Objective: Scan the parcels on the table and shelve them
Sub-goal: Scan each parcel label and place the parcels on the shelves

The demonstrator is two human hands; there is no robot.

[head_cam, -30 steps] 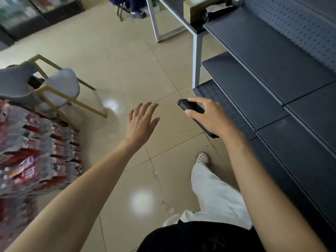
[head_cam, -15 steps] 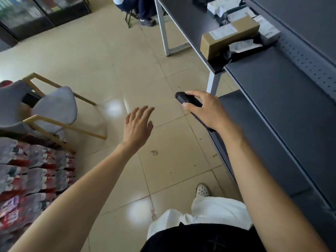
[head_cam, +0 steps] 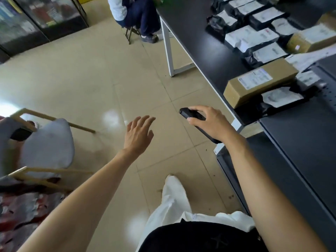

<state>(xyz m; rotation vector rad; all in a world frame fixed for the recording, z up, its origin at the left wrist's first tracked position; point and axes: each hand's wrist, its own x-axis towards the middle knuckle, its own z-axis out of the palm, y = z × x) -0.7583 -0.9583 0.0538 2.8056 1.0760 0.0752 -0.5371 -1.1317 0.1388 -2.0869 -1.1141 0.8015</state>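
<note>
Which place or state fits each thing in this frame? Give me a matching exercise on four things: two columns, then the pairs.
Things
1. left hand
2. scanner
3. long cardboard box
4. grey-cushioned chair

Places or states
A. lies on the black table, label up
B. stands on the floor at the left
C. fingers straight, holds nothing
D. gripped in the right hand

Pairs: 1-C, 2-D, 3-A, 4-B
</note>
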